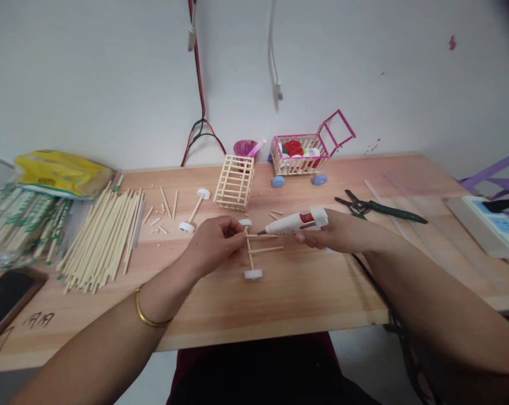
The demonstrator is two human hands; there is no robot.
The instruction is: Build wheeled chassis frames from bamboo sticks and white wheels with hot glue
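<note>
My right hand (336,232) is wrapped round a white glue gun (294,221) with a red patch on its side. The gun points left, and its nozzle is close to a joint of a small wooden stick frame (265,249). This frame has an upright stick with a white wheel at each end, the near wheel (253,274) lying flat-edged toward me, and two sticks reaching right. My left hand (216,247) pinches the frame near its far wheel; the fingertips partly cover that spot. Whether the nozzle touches the wood, I cannot tell.
Beyond the hands stand a wooden stick basket (236,183) and a finished toy cart (300,154) with blue wheels. A second wheeled axle (194,211) lies to the left, past it a heap of sticks (105,242). Green-handled cutters (381,209) and a power strip (489,225) are at right.
</note>
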